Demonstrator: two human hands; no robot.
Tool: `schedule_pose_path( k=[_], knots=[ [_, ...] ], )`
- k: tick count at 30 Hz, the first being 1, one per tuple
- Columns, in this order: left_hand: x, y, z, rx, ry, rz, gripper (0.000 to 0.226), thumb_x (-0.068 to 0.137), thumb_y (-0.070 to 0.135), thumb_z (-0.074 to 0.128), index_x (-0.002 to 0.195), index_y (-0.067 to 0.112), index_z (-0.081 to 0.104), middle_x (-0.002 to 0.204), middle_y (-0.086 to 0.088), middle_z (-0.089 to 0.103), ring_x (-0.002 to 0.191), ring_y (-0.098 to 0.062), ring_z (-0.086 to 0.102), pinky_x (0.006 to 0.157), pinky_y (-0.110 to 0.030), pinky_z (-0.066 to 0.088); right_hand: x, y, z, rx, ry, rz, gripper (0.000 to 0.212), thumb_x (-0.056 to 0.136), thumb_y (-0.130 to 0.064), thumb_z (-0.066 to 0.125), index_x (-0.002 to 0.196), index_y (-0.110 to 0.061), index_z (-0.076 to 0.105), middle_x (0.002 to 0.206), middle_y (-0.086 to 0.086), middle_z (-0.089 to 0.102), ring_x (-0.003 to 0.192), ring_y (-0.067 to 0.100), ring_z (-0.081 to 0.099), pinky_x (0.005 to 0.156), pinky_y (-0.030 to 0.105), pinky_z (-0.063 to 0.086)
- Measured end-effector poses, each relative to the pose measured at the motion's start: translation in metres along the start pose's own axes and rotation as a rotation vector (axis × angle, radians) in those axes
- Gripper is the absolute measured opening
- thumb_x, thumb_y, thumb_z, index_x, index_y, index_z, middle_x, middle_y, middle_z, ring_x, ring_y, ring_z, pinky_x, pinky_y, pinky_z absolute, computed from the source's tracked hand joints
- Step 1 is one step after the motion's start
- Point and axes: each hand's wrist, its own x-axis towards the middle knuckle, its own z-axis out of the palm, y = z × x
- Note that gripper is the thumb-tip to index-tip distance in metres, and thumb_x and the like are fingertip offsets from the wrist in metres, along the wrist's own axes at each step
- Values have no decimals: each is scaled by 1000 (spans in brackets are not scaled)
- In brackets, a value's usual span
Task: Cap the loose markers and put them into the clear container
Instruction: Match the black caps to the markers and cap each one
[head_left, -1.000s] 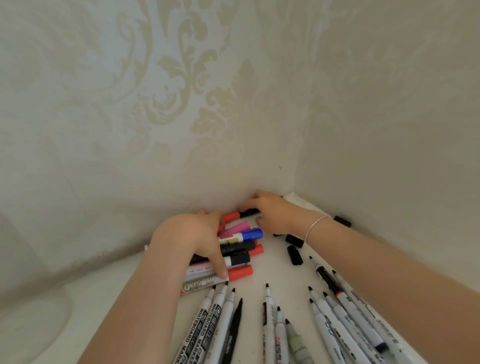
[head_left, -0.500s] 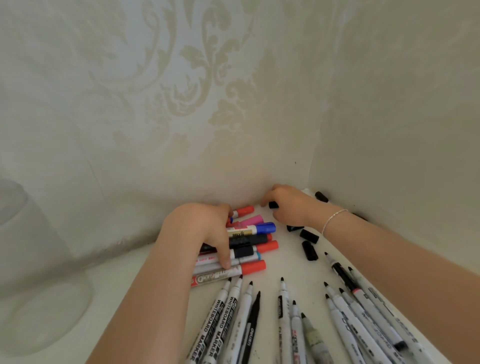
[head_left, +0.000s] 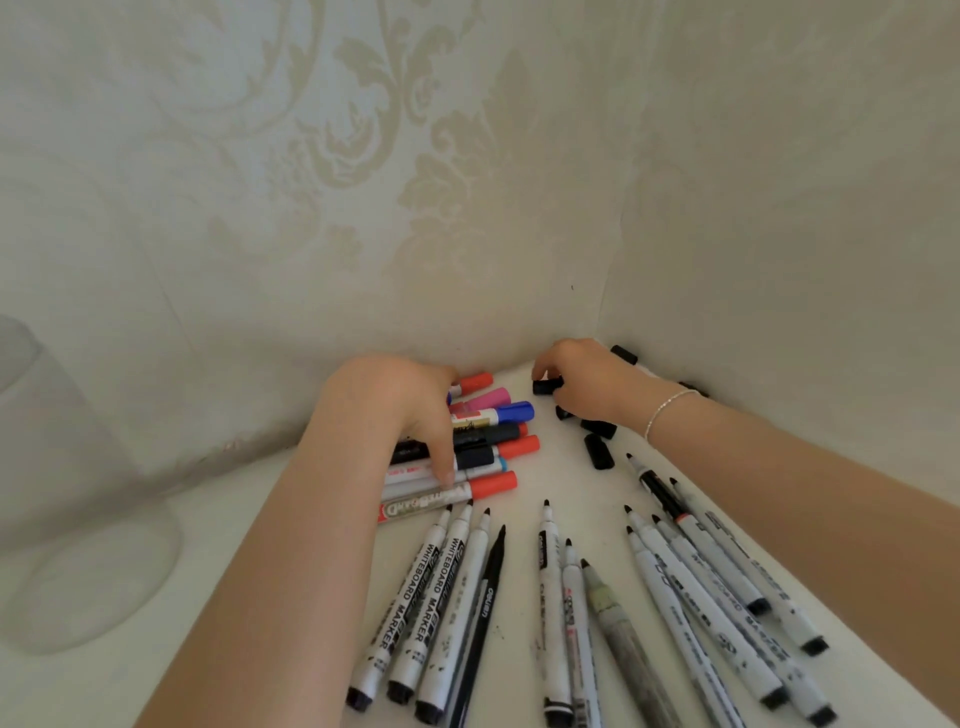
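Observation:
My left hand (head_left: 410, 410) rests on a pile of capped markers (head_left: 483, 447) with red, blue, pink and black caps, its thumb pressing down on them. In the far corner my right hand (head_left: 587, 384) pinches a loose black cap (head_left: 546, 386). More black caps (head_left: 599, 451) lie beside and under that hand. Several uncapped white markers (head_left: 452, 587) lie fanned out near me, with a further uncapped group (head_left: 696, 566) on the right. The clear container (head_left: 67, 519) stands at the far left.
Patterned walls close in the white surface (head_left: 545, 483) at the back and on the right, meeting in a corner behind my right hand. Two more black caps (head_left: 623, 355) lie against the right wall.
My right hand has drawn back toward the corner and now pinches a black cap. The view has shifted so the clear container shows at the left. My left hand stays on the capped markers.

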Motion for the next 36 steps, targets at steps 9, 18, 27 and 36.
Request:
schedule_pose_path(
  k=[9,18,27,36],
  knots=[
    [-44,-4,-23,-183,276,136,56,72,32,81,122,29,57,122,1,56,112,-19,55,101,-39,44,-16,-6,-5,145,123,18,30,86,-1,53,111,-11,67,110,8,64,99,21,58,81,27,47],
    [-64,-24,12,-158,222,132,13,81,27,73,92,21,70,81,6,59,67,-10,52,57,-23,38,-39,-9,-32,814,127,205,22,86,4,58,106,-4,64,96,18,68,79,23,66,83,36,57],
    [-67,-17,55,-207,-101,-13,27,84,32,72,95,6,71,80,1,70,75,-9,66,62,-16,52,-73,3,-39,1400,20,340,22,93,7,45,99,-1,65,106,16,64,81,21,63,68,19,55],
    [-71,-13,62,-300,-24,8,18,85,28,69,77,12,65,71,3,68,62,-5,64,58,-16,50,-97,-2,-46,1547,-54,298,19,93,-2,48,96,-3,67,93,8,65,73,15,56,58,16,51]
  ],
)
